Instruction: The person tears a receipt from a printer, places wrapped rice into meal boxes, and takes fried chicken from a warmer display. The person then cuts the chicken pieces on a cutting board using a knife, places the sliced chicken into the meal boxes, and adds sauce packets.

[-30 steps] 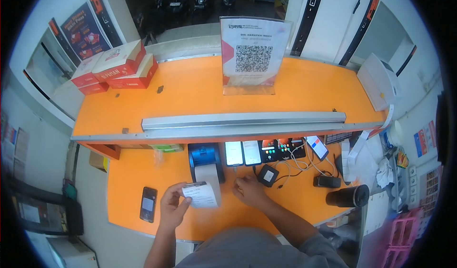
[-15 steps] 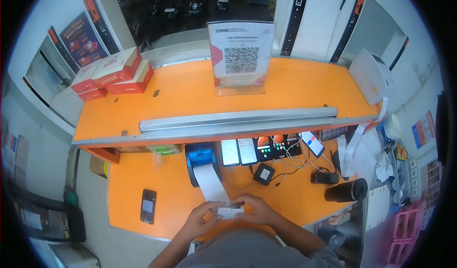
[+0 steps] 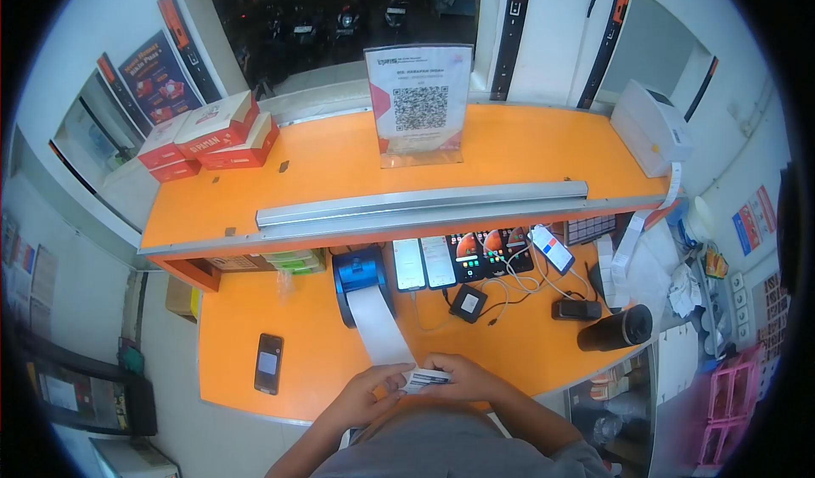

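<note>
A blue and black label printer [image 3: 360, 271] sits on the lower desk, with a white paper strip [image 3: 379, 325] running from it down to my hands. Near the desk's front edge, my right hand [image 3: 469, 379] is closed around a small stack of white paper labels [image 3: 427, 382] with dark print on it. My left hand [image 3: 370, 396] has its fingers curled at the stack's left side, by the strip's lower end. Whether the strip joins the stack is hidden by the fingers.
Left on the desk lies a phone [image 3: 268, 364]. Behind are more phones [image 3: 409, 264], tablets [image 3: 488, 255], a black adapter [image 3: 468, 304] and tangled cables. A black tumbler [image 3: 615, 328] lies at right. The raised orange counter [image 3: 323, 172] carries a QR stand [image 3: 419, 104] and red-white boxes [image 3: 216, 130].
The stack of labels has tilted and turned in my hands, showing more of its edge. The strip's lower end has shifted slightly right. The camera view has moved a little.
</note>
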The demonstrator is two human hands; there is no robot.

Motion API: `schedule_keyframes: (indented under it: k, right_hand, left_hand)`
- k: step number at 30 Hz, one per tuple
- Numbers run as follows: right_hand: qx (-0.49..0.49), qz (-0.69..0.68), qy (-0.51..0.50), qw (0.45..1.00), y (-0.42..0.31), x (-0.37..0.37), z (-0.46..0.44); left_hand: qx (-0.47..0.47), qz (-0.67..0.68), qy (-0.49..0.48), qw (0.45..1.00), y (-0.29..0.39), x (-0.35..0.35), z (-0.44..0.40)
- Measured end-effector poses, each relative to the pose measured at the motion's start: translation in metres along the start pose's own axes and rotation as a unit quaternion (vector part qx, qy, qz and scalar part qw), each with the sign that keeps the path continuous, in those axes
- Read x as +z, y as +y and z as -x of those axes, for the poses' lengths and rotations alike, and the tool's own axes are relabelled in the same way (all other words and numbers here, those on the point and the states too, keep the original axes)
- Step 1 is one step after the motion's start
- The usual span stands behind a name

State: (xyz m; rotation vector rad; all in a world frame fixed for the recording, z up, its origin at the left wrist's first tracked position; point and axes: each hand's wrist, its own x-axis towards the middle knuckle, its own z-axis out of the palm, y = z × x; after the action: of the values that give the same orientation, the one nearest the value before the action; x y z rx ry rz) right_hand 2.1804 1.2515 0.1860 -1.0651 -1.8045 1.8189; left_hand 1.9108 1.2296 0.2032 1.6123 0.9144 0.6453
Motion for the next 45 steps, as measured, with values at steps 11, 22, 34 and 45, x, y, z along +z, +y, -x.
schedule_keyframes:
  k: [11,22,34,45]
  right_hand:
    - [-0.089,0.363,0.384,0.844,0.111,-0.138,-0.131]
    - [0.038,0.487,0.318,0.813,0.146,-0.17,-0.204]
    - [-0.008,0.469,0.339,0.816,0.134,-0.165,-0.193]
    - [-0.07,0.035,-0.059,0.995,-0.002,-0.031,-0.058]
  left_hand:
    - [0.002,-0.002,0.035,0.999,-0.009,-0.006,0.0]
    - [-0.02,0.012,0.138,0.99,-0.029,-0.032,-0.002]
    - [-0.012,0.005,0.135,0.991,-0.026,-0.032,-0.017]
    - [0.001,-0.015,0.085,0.996,-0.017,-0.016,-0.019]
